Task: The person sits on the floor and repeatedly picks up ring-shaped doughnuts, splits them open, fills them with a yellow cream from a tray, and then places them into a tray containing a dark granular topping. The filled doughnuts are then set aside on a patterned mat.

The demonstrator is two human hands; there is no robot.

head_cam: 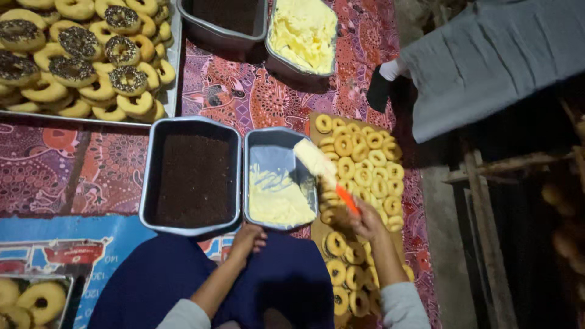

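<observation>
While right fingers point(364, 220) grip a spatula point(323, 170), left fingers point(247, 239) rest loosely above patterned cloth point(244, 91).

A tray of chocolate-sprinkled doughnuts point(79, 55) lies beyond a pan of dark sprinkles point(192, 180), on a patterned cloth point(256, 91).

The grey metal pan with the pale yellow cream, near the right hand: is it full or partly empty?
Partly empty. In the grey metal pan, pale yellow cream covers only the near half; the far half shows bare, smeared bottom.
</observation>
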